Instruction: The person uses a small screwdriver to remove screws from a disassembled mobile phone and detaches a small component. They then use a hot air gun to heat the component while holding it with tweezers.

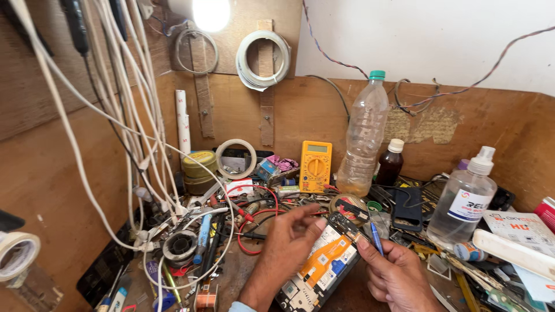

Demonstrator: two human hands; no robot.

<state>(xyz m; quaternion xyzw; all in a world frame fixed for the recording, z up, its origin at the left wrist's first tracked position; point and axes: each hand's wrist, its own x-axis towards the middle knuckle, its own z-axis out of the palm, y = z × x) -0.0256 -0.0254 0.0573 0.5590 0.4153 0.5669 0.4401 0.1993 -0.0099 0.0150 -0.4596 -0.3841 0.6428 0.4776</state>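
Head view. Opened phone (319,267) down low in the middle, back cover off, orange strip and little boards showing. Left hand (287,245) curled around its top left edge, thumb and fingers pinching the frame to keep it steady. Right hand (395,276) closed on a thin blue tool (376,237), tip just beside the top right corner of the phone.

Could slip, maybe: a hard push with the tool might scratch a board or tear the orange strip. Loose red wire (254,222) very near, so easy to snag with a wrist. Tall clear bottle (363,138) and spray bottle (464,199) close by too; one bump might spill wet stuff onto the open parts.

Brown wooden bench (243,277), very messy, packed with bits. Yellow meter (315,166) leaning at the back. Tape rolls (263,58) hung on the wooden wall. White cables (98,115) hanging down on the left. Bright lamp (211,13) shining at the top, white wall behind.
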